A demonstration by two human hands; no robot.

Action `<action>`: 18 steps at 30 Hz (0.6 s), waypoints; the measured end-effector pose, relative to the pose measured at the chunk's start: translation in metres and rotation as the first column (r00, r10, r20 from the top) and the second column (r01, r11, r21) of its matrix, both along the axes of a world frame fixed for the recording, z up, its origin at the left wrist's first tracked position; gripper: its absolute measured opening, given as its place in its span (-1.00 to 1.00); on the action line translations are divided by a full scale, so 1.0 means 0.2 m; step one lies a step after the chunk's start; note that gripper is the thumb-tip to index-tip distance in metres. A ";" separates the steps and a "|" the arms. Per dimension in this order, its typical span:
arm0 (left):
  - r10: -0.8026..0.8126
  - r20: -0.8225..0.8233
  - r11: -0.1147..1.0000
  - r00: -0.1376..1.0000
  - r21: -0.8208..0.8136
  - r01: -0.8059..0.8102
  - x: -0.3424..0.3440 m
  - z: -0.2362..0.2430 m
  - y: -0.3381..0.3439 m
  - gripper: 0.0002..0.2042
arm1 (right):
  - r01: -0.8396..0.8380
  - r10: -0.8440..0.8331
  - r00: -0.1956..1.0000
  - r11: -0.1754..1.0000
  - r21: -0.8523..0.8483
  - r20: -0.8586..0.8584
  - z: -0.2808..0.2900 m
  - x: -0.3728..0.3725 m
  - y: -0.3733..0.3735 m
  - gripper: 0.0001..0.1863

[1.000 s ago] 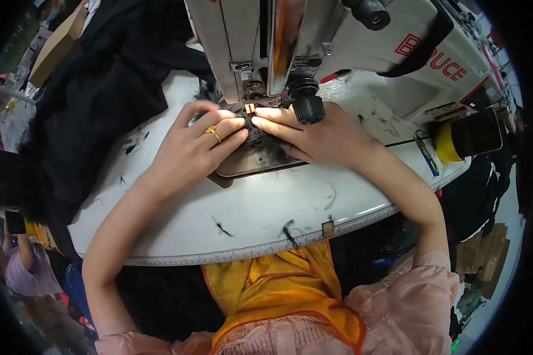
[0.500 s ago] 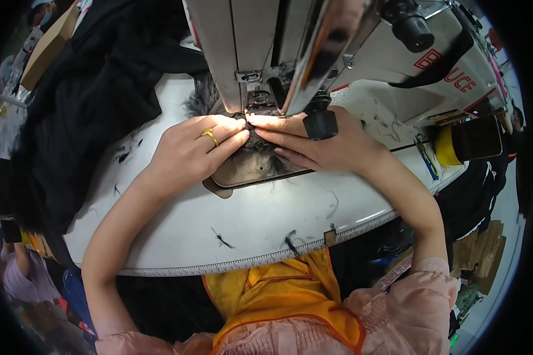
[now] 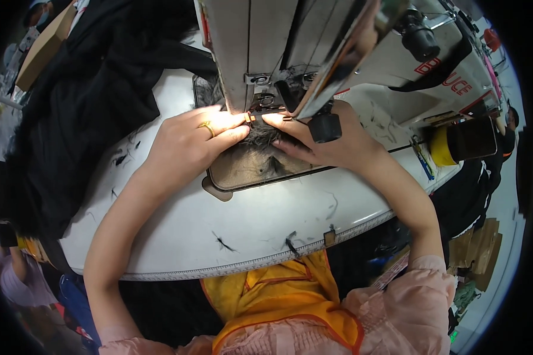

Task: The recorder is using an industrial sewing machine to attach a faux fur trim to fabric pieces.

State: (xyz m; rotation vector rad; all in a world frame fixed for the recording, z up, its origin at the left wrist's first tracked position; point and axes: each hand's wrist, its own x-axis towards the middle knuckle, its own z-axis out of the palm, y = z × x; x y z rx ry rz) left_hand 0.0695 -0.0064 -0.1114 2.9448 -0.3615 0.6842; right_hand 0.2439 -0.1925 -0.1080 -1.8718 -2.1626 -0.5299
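Observation:
Under the lit needle area of a sewing machine (image 3: 234,59) lies a piece of dark grey furry fabric (image 3: 263,137). My left hand (image 3: 186,139), with a gold ring on one finger, pinches the fabric's edge just left of the presser foot. On the other side, my right hand (image 3: 334,142) holds the fabric down, its index fingertip close to the foot and a lower finger in the fur. Part of that hand is behind a black knob (image 3: 324,128). Below the fabric shows the machine's worn metal plate (image 3: 243,173).
Black cloth (image 3: 112,71) is heaped along the left of the white table (image 3: 177,236). A measuring tape (image 3: 266,267) runs along its front edge. Dark fibre scraps (image 3: 224,241) lie about. Tweezer-like tools (image 3: 421,157) and a yellow-and-black holder (image 3: 447,145) sit at right.
My right hand's fingers have spread apart, and more fur shows between my hands. My left fingertips remain beside the needle. The whole view has shifted slightly.

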 end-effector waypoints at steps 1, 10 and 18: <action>-0.001 -0.010 1.000 1.000 0.018 0.001 0.00 0.00 0.00 -0.74 | -0.005 0.005 1.000 1.000 -0.001 0.002 -0.01 0.00 0.00 -0.63; 0.068 -0.020 0.998 0.997 -0.013 -0.068 -0.01 -0.02 -0.01 -0.73 | 0.099 -0.097 0.993 0.995 -0.023 0.065 0.02 -0.06 -0.01 -0.74; 0.073 -0.032 0.996 0.997 0.043 -0.072 0.01 -0.01 -0.03 -0.71 | 0.093 -0.099 0.992 0.993 0.072 0.075 -0.02 -0.01 -0.01 -0.88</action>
